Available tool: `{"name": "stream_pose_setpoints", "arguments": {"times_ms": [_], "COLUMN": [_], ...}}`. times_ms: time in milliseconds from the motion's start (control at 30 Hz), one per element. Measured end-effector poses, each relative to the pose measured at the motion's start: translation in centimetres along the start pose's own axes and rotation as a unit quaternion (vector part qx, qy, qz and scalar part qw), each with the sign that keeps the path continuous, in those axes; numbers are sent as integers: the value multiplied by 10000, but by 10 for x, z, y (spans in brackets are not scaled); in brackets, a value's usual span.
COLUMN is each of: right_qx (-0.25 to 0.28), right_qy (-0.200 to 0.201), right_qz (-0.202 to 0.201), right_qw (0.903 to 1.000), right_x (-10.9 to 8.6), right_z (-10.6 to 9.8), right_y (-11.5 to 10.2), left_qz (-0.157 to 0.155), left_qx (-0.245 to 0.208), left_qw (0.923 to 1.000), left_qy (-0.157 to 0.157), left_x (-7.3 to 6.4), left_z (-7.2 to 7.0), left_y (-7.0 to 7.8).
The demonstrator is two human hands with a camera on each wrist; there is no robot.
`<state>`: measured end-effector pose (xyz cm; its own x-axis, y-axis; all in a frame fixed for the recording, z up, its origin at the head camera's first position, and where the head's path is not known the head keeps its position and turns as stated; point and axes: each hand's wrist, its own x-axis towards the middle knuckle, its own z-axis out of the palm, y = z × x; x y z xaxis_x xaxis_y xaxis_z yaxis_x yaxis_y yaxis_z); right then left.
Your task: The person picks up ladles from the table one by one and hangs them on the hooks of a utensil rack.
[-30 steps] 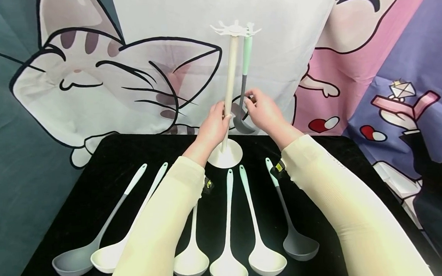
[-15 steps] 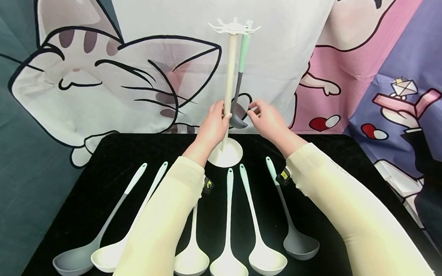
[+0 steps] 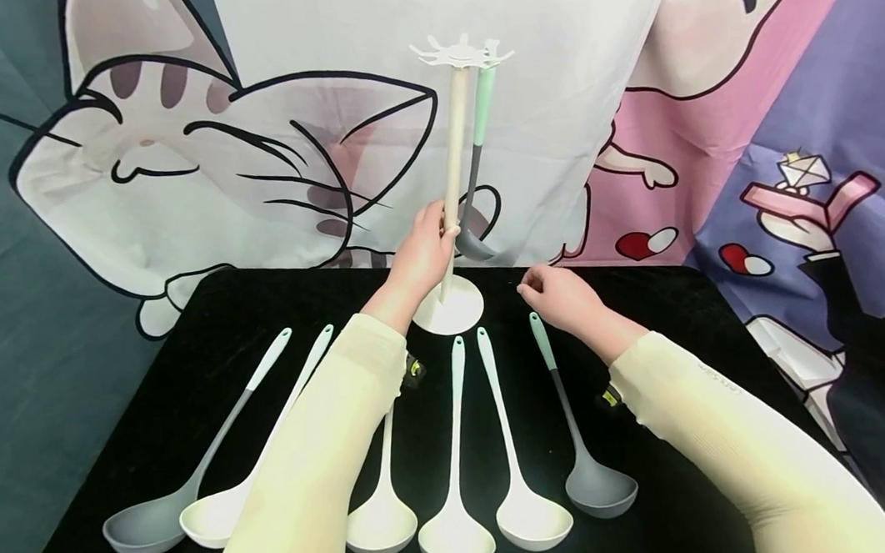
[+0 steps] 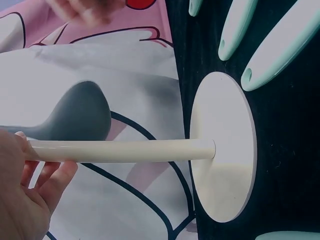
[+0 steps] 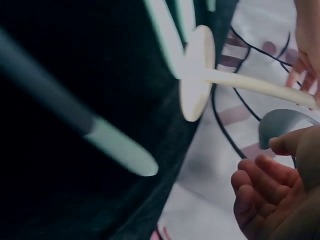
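Observation:
My left hand (image 3: pixel 420 248) grips the pole of a cream utensil stand (image 3: pixel 455 134), its fingers and thumb about the lower half. The stand has a round base (image 4: pixel 222 185) and a ring of hooks on top. From one hook, to the pole's right, hangs a grey ladle (image 3: pixel 483 107) with a mint handle end. My right hand (image 3: pixel 560 299) holds nothing; its fingers are loosely curled above the table's back right part. Just below it lies the mint handle of another grey ladle (image 3: pixel 599 487). The right wrist view shows the right palm and bent fingers bare.
Several ladles lie spread on the black cloth-covered table (image 3: pixel 185 382), handles pointing away: a grey one (image 3: pixel 147 523) at far left, then white ones (image 3: pixel 456 539) across the middle. My left forearm hides part of two. A printed cartoon curtain (image 3: pixel 281 210) hangs right behind.
My right hand has let go of the hanging ladle and moved down and right towards the table. The hanging ladle has swung nearer the pole. My left hand stays on the pole.

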<state>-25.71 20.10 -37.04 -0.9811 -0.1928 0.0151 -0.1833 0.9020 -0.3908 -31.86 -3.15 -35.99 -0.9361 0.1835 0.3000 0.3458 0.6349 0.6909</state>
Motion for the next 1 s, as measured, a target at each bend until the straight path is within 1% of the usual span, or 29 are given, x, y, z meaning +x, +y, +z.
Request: {"name": "stream_pose_setpoints", "arguments": {"times_ms": [200, 333, 567, 933, 1000], "right_qx": [-371, -565, -587, -754, -759], "right_qy": [-428, -687, -1030, -1304, -1378], "right_qz": [-64, -18, 71, 116, 194], "right_qw": [9984, 9960, 9929, 9885, 9874], "right_x": [-25, -39, -60, -86, -90], "right_z": [10, 16, 26, 36, 39], "right_y": [15, 21, 30, 45, 46], "left_qz": [-56, -72, -71, -96, -74], "left_qx": [42, 67, 45, 86, 75], "left_qw": [10000, 10000, 10000, 9999, 9999], "left_qy": [0, -7, 2, 10, 26], "left_x": [0, 0, 0, -2, -2], "left_z": [-1, 0, 1, -1, -1], "left_y": [0, 1, 2, 4, 3]}}
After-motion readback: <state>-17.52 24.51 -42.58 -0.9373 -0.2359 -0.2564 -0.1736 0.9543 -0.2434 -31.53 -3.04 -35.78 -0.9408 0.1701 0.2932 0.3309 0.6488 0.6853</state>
